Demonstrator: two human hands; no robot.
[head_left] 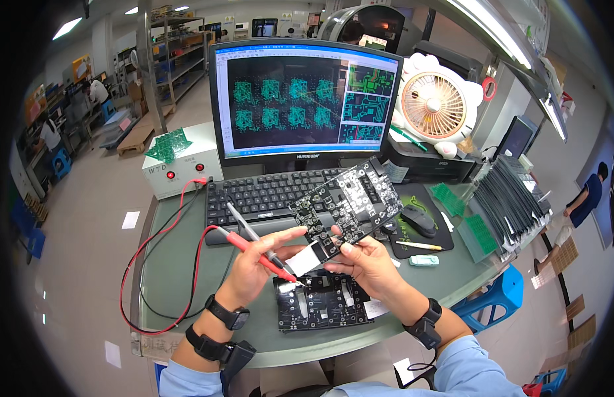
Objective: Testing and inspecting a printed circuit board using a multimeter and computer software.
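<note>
My left hand [247,271] grips a red test probe [238,242] and a slim grey and black probe [243,221] together, both tips pointing down to the right. Its index finger reaches toward the left corner of a black circuit board [352,206]. That board is tilted up above the table, and my right hand [372,266] holds it by its lower edge. A white slip [303,262] shows at its lower left corner, between the hands. Beneath, a second black circuit board [324,309] with cut-outs lies flat near the table's front edge.
Behind are a monitor [280,99], keyboard [257,193] and mouse [418,221]. Red and black leads run from a white box [181,173] at left. A rack of dark boards [509,205], a pink and white fan [434,104] and a blue stool [497,298] are at right.
</note>
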